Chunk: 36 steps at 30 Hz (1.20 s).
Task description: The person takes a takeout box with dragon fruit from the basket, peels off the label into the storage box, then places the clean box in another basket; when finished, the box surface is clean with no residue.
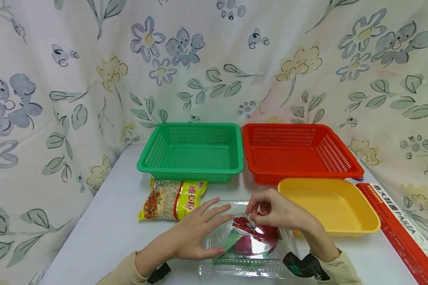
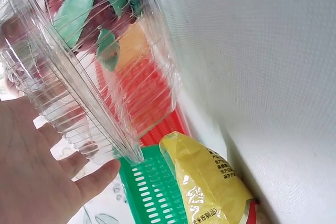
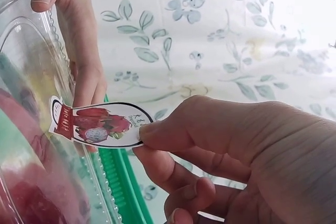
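A clear plastic clamshell box (image 1: 247, 270) lies on the table, with a red dragon fruit (image 1: 264, 243) and its green scales showing through the lid. My right hand (image 1: 283, 209) pinches the edge of an oval sticker (image 3: 107, 125) between thumb and forefinger. The sticker, printed with dragon fruit, stands up off the lid in the right wrist view; its lower end is at the plastic. My left hand (image 1: 190, 233) spreads its straight fingers over the left part of the box. In the left wrist view, those fingers lie along the box's ribbed side.
A yellow bag of rice noodles (image 1: 171, 200) lies left of the box, before a green basket (image 1: 196, 174). Behind to the right is a red basket (image 1: 303, 174). A yellow tray (image 1: 324, 206) and a long red PASTA package (image 1: 396, 233) lie at the right.
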Each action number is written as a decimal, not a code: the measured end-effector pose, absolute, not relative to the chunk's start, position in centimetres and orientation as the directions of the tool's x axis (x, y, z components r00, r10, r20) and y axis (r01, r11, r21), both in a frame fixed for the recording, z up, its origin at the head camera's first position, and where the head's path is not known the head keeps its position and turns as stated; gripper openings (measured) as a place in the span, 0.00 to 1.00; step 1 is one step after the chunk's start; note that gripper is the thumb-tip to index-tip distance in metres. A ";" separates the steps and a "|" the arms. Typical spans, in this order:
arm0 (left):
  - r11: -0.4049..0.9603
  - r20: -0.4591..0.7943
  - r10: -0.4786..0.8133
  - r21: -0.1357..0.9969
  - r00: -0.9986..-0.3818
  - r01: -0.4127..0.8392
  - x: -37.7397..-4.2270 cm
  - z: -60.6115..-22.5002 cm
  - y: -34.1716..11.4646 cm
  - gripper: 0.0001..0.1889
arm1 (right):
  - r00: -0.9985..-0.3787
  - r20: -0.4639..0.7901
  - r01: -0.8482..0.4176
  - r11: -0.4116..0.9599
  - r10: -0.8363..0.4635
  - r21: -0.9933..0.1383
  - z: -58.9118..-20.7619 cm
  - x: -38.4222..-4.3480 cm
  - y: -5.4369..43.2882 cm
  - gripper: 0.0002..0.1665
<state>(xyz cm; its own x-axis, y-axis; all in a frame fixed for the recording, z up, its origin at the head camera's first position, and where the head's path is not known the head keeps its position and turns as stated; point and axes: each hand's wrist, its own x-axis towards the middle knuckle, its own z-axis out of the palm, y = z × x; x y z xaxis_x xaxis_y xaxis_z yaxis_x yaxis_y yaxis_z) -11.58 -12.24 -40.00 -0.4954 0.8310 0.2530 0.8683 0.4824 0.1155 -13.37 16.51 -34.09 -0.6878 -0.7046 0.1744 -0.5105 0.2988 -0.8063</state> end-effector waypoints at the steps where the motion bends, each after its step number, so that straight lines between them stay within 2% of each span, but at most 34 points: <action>1: 0.481 0.254 0.831 0.115 -0.494 0.869 -11.6 -40.0 -12.2 0.41 | -0.683 0.181 -0.517 0.293 -0.707 -0.804 -34.1 -13.4 16.5 0.07; 9: 0.466 0.275 0.833 0.118 -0.480 0.877 -11.6 -39.9 -12.2 0.39 | -0.661 0.219 -0.540 0.253 -0.718 -0.803 -33.8 -13.2 16.7 0.08; 13: 0.468 0.274 0.833 0.117 -0.481 0.876 -11.6 -39.9 -12.3 0.39 | -0.669 0.285 -0.562 0.217 -0.686 -0.799 -33.3 -13.2 17.2 0.10; 21: 0.460 0.251 0.840 0.142 -0.481 0.877 -11.6 -39.8 -12.3 0.40 | -0.721 0.425 -0.598 0.181 -0.548 -0.781 -32.5 -14.0 20.9 0.16; 29: 0.455 0.262 0.839 0.139 -0.476 0.879 -11.7 -40.0 -12.4 0.39 | -0.785 0.450 -0.547 0.136 -0.426 -0.826 -32.6 -14.8 24.5 0.13; 32: 0.452 0.264 0.840 0.145 -0.474 0.880 -11.7 -40.1 -12.4 0.39 | -0.826 0.430 -0.522 0.208 -0.364 -0.827 -32.6 -14.9 26.2 0.12; 36: 0.451 0.265 0.839 0.148 -0.475 0.880 -11.7 -40.1 -12.4 0.40 | -0.888 0.355 -0.449 0.383 -0.293 -0.807 -32.5 -14.8 28.3 0.10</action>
